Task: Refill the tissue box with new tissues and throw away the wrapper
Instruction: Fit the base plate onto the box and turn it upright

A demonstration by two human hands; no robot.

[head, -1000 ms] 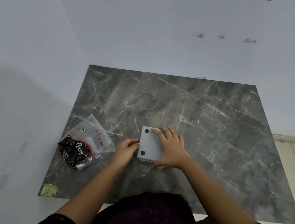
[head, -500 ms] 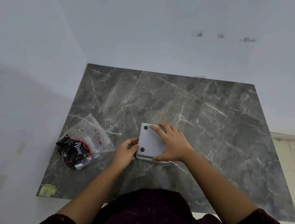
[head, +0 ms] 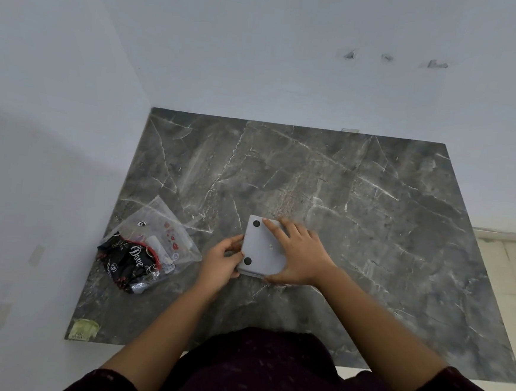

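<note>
A light grey tissue box (head: 260,248) lies bottom-up on the dark marble tabletop (head: 373,204), two black rubber feet showing on its left side. My right hand (head: 298,254) lies flat over its right half, fingers spread toward the far edge. My left hand (head: 222,259) pinches the box's left edge near the lower foot. To the left lies a clear plastic pack (head: 148,245) with a black and red wrapper inside.
White walls close off the table at the back and left. A small yellow-green sticker (head: 83,329) sits at the table's front left corner. Pale floor tiles (head: 510,270) show to the right. My dark-sleeved body fills the bottom edge.
Both hands stay on the box. My left hand has slid slightly down the left edge, and the box shows more of a lower lip at its near side.
</note>
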